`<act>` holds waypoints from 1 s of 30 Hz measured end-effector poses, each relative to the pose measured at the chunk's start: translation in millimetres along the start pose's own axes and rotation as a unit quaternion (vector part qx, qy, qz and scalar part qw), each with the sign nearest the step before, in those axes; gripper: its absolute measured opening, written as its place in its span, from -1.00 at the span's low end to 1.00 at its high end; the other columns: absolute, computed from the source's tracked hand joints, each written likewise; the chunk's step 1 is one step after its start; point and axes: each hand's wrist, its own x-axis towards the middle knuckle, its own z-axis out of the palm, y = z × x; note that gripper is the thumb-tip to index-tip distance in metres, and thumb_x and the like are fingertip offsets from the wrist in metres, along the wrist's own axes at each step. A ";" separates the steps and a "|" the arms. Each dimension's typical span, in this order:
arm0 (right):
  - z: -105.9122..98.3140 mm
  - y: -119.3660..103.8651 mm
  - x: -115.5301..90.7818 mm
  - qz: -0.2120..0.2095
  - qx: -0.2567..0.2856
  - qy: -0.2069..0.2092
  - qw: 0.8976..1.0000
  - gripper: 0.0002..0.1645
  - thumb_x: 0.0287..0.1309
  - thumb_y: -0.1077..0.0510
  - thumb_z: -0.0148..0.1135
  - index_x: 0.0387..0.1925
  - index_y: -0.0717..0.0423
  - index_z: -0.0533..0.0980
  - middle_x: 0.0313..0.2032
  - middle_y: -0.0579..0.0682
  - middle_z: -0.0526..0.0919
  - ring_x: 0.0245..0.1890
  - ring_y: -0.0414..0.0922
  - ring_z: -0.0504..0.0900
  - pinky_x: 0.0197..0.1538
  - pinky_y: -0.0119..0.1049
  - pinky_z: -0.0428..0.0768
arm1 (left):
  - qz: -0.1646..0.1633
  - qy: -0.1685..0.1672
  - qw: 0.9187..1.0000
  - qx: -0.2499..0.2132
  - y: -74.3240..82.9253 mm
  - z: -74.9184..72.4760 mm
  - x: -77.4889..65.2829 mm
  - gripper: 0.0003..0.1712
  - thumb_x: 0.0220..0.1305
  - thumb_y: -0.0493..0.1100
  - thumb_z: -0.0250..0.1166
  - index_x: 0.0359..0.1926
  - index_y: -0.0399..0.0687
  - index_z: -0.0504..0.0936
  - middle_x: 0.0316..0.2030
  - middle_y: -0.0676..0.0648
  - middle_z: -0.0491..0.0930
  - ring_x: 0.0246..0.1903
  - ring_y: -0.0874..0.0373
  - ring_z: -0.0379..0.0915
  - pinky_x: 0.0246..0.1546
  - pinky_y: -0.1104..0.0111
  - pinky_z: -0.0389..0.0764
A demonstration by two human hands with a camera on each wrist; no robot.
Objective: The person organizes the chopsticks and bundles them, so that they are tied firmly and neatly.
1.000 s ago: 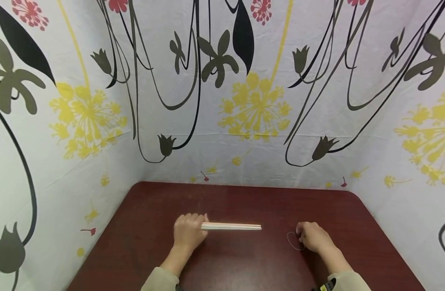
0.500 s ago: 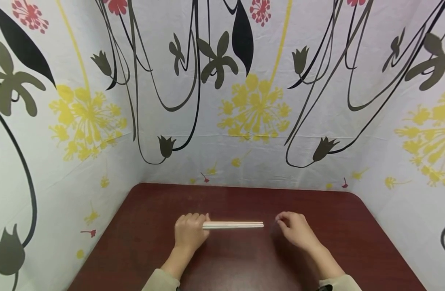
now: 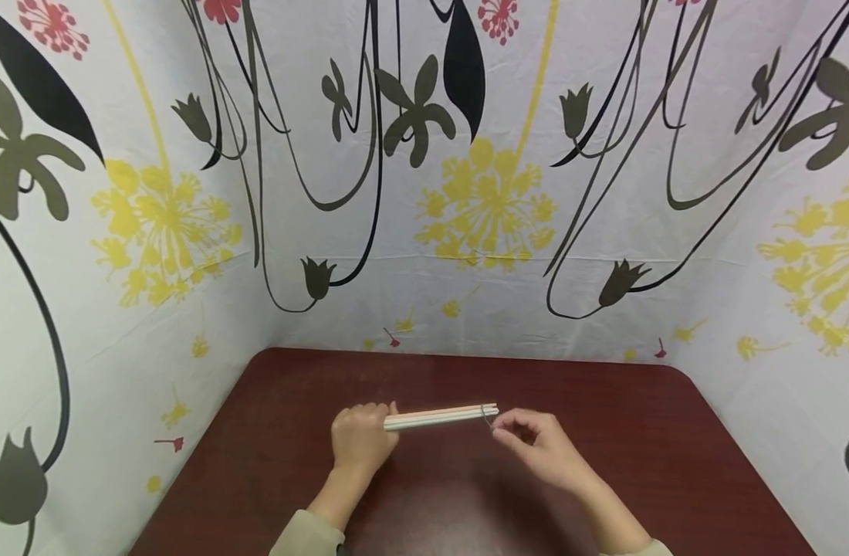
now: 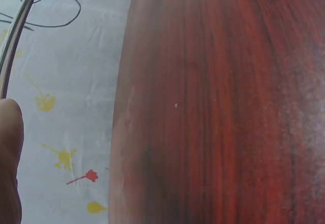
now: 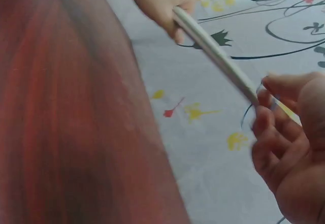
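My left hand (image 3: 358,440) grips a bundle of pale chopsticks (image 3: 431,418) at one end, and the bundle points right with its free end tilted slightly up. A thin rubber band (image 3: 486,418) loops around the bundle near that free end. My right hand (image 3: 546,452) pinches the band between thumb and fingers, just right of the tips. In the right wrist view the chopsticks (image 5: 218,54) run from the left hand (image 5: 165,3) down to the right fingertips (image 5: 266,84). At the left wrist view's edge, only the left thumb (image 4: 9,153) and part of the chopsticks (image 4: 14,36) show.
Both hands are above a dark red-brown wooden table (image 3: 292,386) with rounded far corners. White cloth (image 3: 605,232) printed with flowers and stems surrounds its back and sides.
My right hand has come up and left from the table with the rubber band, which now loops around the chopstick ends. The left hand has tilted the bundle's free end upward.
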 end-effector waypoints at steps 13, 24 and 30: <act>50.4 16.1 -15.7 -0.121 -0.038 -0.018 0.992 -0.87 0.23 0.31 0.32 -0.19 0.16 0.69 -0.35 -0.01 0.75 -0.51 -0.30 0.67 -0.41 -0.45 0.63 | -0.026 -0.026 0.999 0.002 10.9 -3.5 4.5 -0.58 0.00 -0.07 0.29 -0.86 0.06 0.34 -0.88 0.05 0.32 -0.90 0.10 0.16 -0.85 0.32 0.13; 78.3 -3.7 -20.5 -0.240 -0.046 0.179 0.953 0.02 0.31 -0.04 0.24 0.43 0.57 0.00 -0.12 0.15 0.65 -0.51 -0.13 0.61 -0.45 -0.52 0.56 | -0.037 -0.009 0.999 0.000 11.7 -5.1 9.1 -0.55 0.00 -0.12 0.24 -0.87 0.06 0.25 -0.90 0.02 0.27 -0.91 0.09 0.12 -0.86 0.30 0.11; 90.1 4.4 -20.4 -0.300 -0.052 0.211 0.929 -0.20 0.52 -0.08 -0.05 0.38 0.57 0.14 -0.10 0.18 0.62 -0.53 -0.08 0.60 -0.45 -0.49 0.54 | -0.035 -0.007 0.999 0.001 12.2 -4.1 7.8 -0.53 -0.01 -0.14 0.22 -0.88 0.07 0.18 -0.91 0.03 0.22 -0.92 0.12 0.06 -0.85 0.33 0.05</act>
